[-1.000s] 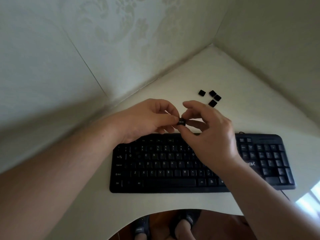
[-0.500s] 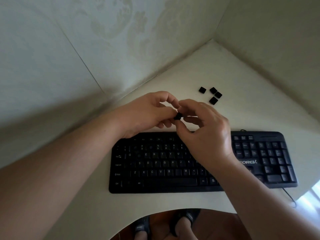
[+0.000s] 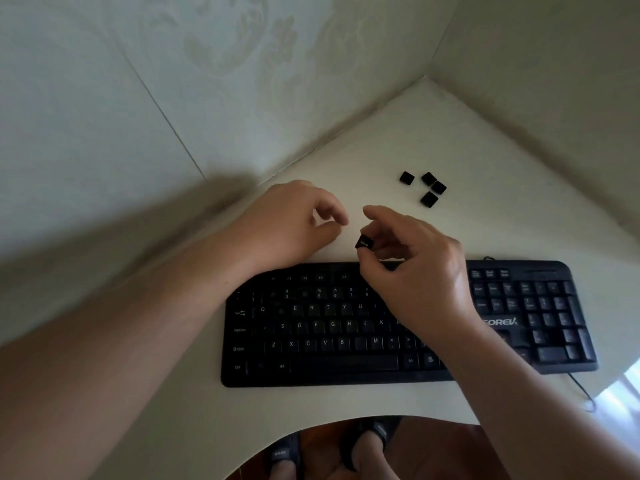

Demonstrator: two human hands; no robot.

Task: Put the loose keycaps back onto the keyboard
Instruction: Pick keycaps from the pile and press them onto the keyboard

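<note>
1. The black keycap (image 3: 364, 243) is pinched between the right hand (image 3: 420, 268) thumb and fingers, held above the top edge of the keyboard (image 3: 311, 341)
2. A second ago both hands held it together; now the left hand (image 3: 294, 226) has let go and hangs loosely curled, holding nothing
3. That likely means the cap is oriented and ready to press into a gap
4. Four loose keycaps (image 3: 424, 188) wait on the tabletop (image 3: 485, 150) beyond

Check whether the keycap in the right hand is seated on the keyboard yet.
Not seated: the right hand pinches the keycap in the air behind the keyboard.
</note>
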